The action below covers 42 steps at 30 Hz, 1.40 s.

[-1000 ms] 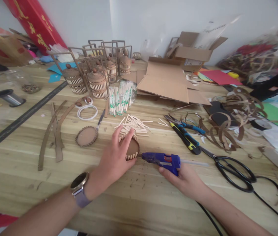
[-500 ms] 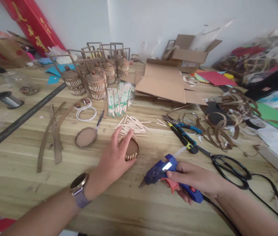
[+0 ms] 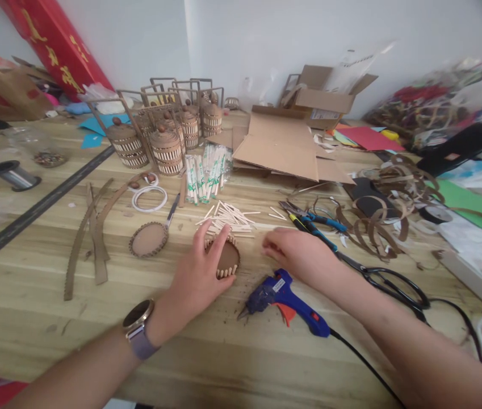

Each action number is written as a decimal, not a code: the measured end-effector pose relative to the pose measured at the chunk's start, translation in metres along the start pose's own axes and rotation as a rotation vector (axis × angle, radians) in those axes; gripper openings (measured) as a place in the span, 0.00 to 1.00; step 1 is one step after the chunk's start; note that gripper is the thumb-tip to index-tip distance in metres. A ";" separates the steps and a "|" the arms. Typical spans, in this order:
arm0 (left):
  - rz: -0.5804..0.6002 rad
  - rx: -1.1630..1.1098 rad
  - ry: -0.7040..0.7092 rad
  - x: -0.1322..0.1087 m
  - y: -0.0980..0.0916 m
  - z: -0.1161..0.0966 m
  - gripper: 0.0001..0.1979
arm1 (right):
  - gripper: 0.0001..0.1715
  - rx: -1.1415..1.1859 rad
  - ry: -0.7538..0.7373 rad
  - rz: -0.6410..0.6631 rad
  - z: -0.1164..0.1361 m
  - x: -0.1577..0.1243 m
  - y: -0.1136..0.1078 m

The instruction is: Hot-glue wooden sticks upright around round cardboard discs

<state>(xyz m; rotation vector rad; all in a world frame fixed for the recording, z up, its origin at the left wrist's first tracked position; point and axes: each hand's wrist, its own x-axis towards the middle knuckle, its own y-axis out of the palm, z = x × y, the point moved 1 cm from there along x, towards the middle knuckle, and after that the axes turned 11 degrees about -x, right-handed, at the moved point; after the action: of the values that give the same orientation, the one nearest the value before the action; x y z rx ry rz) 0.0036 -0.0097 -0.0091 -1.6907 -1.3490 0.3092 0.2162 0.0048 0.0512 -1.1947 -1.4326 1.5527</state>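
My left hand steadies a small round cardboard tray, with fingers over its left rim and thumb at its near edge. Short wooden sticks stand upright along part of that rim. My right hand is over the table right of the tray, its fingers curled inward with nothing seen in them. Below it a blue hot glue gun lies on its side, nozzle pointing left. Just beyond the tray is a loose pile of short wooden sticks.
A cardboard disc with a toothed edge lies left, near brown strips and white tape rings. Pliers and black scissors are at right. Several lidded stick baskets and flattened cardboard stand behind.
My right hand has let go of the glue gun, which now rests on the table, and has moved forward toward the stick pile. My left hand stays on the tray.
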 end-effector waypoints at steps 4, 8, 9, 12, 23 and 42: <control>-0.002 0.009 0.008 0.001 0.000 0.000 0.49 | 0.08 0.050 -0.108 -0.049 0.010 0.042 0.006; 0.001 -0.001 0.010 0.001 -0.001 0.000 0.50 | 0.10 0.051 -0.123 0.002 0.009 0.057 0.013; -0.001 -0.006 0.013 0.001 0.000 0.000 0.50 | 0.10 0.050 -0.129 0.020 0.008 0.056 0.014; -0.006 -0.017 0.009 0.001 0.000 0.000 0.50 | 0.10 0.051 -0.142 0.061 0.005 0.048 0.018; 0.011 -0.004 -0.004 0.001 -0.001 0.000 0.51 | 0.07 0.496 -0.272 0.071 0.004 0.011 0.007; -0.012 -0.017 0.020 0.002 0.001 0.004 0.48 | 0.06 0.482 -0.319 -0.041 0.027 0.012 0.019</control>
<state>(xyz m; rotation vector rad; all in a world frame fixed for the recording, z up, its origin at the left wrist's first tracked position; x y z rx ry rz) 0.0023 -0.0064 -0.0112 -1.6947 -1.3499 0.2741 0.1889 0.0043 0.0297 -0.6504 -1.1594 1.9785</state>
